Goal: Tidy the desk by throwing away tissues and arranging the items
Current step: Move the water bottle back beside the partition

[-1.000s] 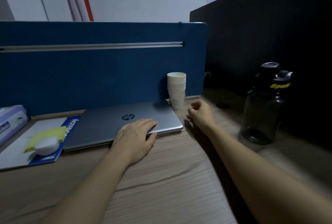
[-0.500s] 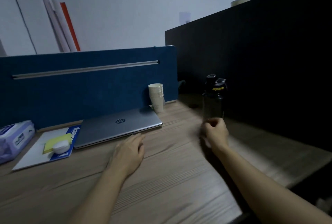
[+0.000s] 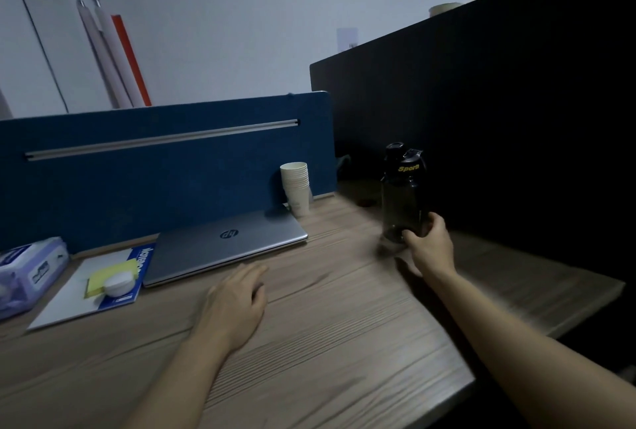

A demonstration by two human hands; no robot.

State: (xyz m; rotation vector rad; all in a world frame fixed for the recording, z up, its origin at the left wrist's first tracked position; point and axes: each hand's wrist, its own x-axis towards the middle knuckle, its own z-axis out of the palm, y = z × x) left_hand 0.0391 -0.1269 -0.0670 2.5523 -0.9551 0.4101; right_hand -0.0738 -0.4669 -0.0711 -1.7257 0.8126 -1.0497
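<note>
Bottle, dark and upright near the worktop's right edge, is now gripped low by the right hand, fingers curled round its base; half a second earlier it was only being reached. The left hand lies flat, fingers relaxed, withdrawn from the closed laptop toward the front edge.
</note>
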